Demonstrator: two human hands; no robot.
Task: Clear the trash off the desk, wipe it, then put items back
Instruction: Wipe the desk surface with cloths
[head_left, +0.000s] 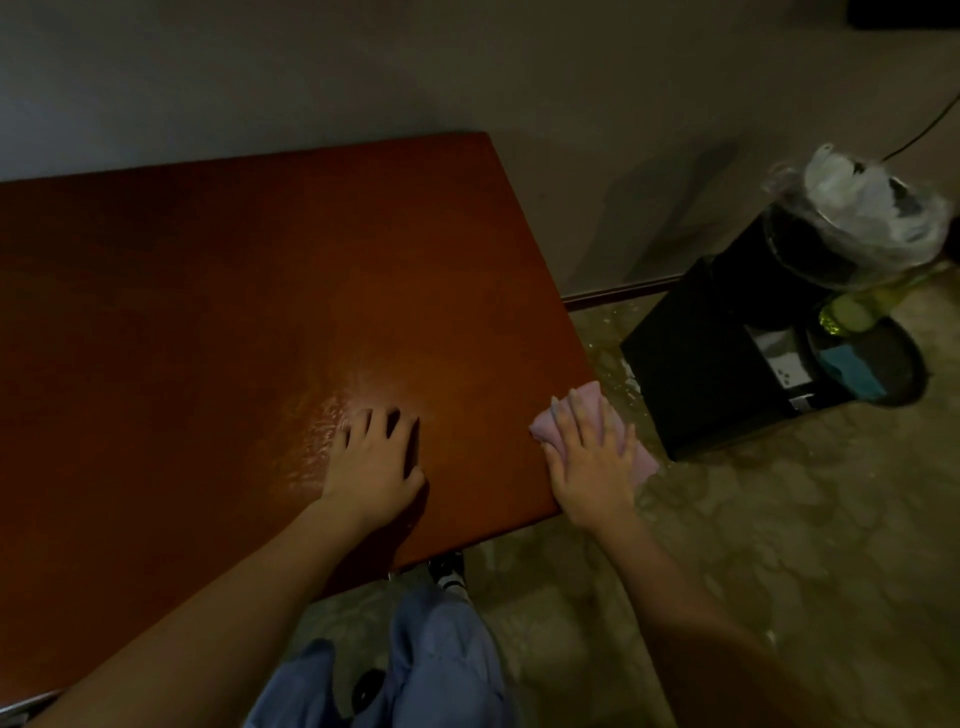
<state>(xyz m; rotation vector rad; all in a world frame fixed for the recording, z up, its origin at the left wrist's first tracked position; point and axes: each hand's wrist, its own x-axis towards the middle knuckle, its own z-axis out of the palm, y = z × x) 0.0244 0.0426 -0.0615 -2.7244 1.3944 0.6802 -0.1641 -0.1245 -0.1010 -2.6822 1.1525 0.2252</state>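
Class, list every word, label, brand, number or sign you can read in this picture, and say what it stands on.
No text can be read.
Black box on the floor: a pale label with dark marks, too blurred to read.
Desk, pink cloth, bin bag: no writing visible.

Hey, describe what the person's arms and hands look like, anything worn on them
Both forearms are bare up to the frame edge, with no sleeves, watch, bracelets or gloves showing. The left hand and the right hand show no rings that I can make out in the dim light. The nails look short; any polish is too dark to tell.
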